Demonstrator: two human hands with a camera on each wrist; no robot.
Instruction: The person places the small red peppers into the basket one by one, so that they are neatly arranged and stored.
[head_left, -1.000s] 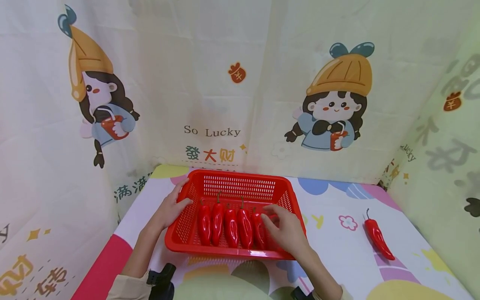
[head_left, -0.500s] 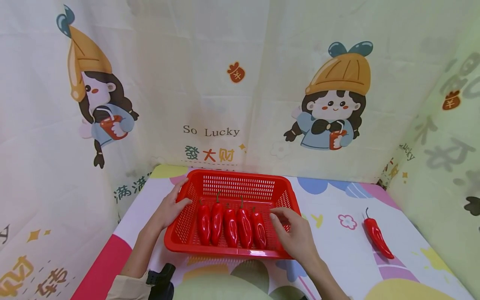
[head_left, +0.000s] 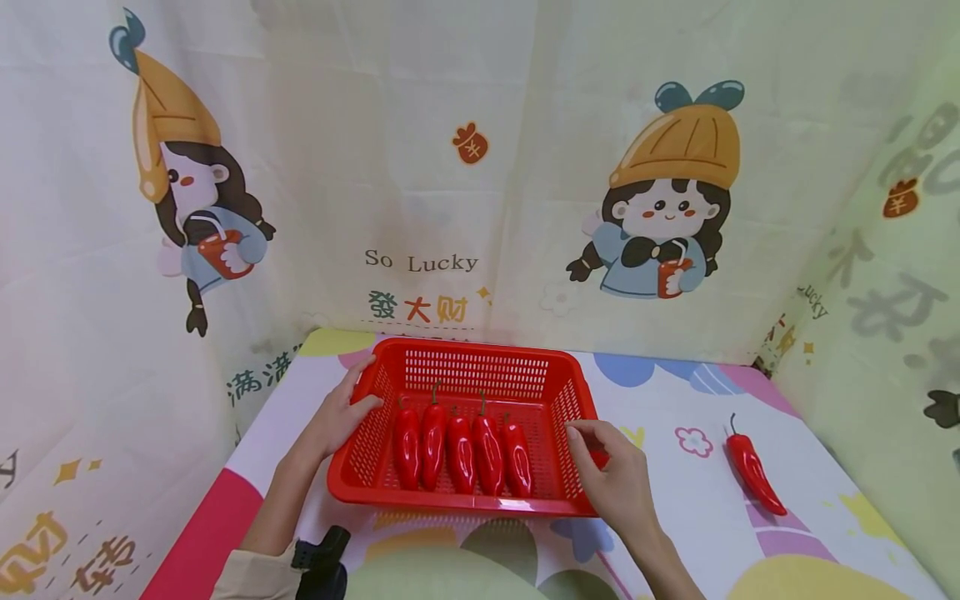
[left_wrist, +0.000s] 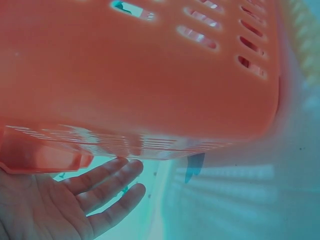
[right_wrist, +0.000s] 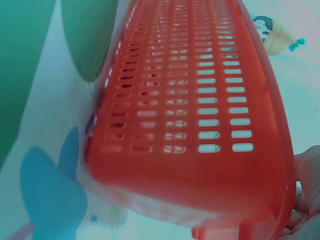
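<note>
Several glossy red chili peppers [head_left: 461, 454] with green stems lie side by side in a red plastic basket [head_left: 480, 502]. At the basket's left rim, my left hand [head_left: 341, 421] holds on, thumb over the inside and fingers along the outer wall. The left wrist view shows those fingers [left_wrist: 112, 192] fairly straight beside the basket. My right hand [head_left: 618, 475] is at the right rim, fingers loosely bent, thumb close to the index finger. Red shows through the gap between them; no pepper is visible in that hand [right_wrist: 306, 195] in the right wrist view.
A single red chili pepper [head_left: 753, 477] lies on the patterned tabletop [head_left: 675, 517] to the right of the basket. Printed cloth [head_left: 510, 192] hangs behind the table and along both sides.
My right hand has moved right, from beside the rightmost pepper in the basket to the right rim. The peppers and my left hand stay in place.
</note>
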